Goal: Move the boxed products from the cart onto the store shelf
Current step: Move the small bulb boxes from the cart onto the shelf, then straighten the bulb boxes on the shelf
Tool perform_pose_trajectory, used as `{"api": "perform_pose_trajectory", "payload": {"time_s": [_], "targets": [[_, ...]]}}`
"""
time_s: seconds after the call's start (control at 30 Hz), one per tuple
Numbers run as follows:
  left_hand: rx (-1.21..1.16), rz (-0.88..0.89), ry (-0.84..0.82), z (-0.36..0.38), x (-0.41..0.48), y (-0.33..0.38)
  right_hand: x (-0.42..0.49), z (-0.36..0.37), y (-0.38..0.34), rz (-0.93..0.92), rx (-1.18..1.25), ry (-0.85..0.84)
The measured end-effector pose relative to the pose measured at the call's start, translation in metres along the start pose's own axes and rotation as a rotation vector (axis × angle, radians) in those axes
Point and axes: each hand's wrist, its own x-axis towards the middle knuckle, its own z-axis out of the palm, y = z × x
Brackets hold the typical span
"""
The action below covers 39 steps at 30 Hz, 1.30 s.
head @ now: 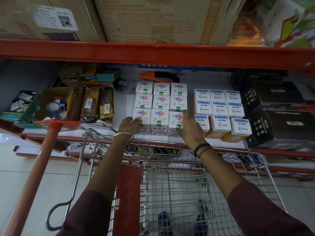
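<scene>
On the white shelf (213, 86) under the red beam (153, 53), the Nippo boxes (160, 101) sit in a three by three block. My left hand (130, 124) has its fingers curled against the front left box (142, 119), and my right hand (190, 126) lies flat and spread on the front right one (175, 120). Wipro boxes (219, 109) are just beside them. The wire cart (179, 184) below looks emptied out.

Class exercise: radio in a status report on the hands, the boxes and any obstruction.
Left hand and right hand open, flanking front row of Nippo boxes on shelf. Cart basket looks empty. Nothing blocking.
</scene>
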Motion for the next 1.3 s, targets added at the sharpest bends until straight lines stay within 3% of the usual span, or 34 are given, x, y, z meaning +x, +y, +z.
{"api": "perform_pose_trajectory", "payload": {"time_s": [0.37,0.47,0.57,0.67,0.73,0.9,1.0,1.3], "targets": [[0.025,0.027,0.039,0.004,-0.011,0.002,-0.001,0.002,0.003,-0.015,0.029,0.061],[0.318,0.108,0.170,0.012,-0.033,0.004,-0.010,-0.004,0.010,-0.046,0.088,0.091],[0.695,0.446,0.430,0.031,-0.067,0.009,-0.025,-0.019,0.034,-0.034,0.170,0.220],[0.598,0.719,0.245,0.070,-0.097,0.016,-0.043,-0.035,0.076,0.029,0.179,0.384],[0.492,0.759,0.059,0.104,-0.112,0.015,-0.051,-0.044,0.106,0.102,0.183,0.447],[0.612,0.684,-0.154,0.183,-0.123,0.009,-0.052,-0.064,0.161,0.217,0.136,0.324],[0.721,0.686,-0.101,0.208,-0.117,0.014,-0.047,-0.072,0.179,0.233,0.210,0.201],[0.635,0.298,0.056,0.239,-0.095,0.026,-0.036,-0.071,0.196,0.201,0.417,0.091]]}}
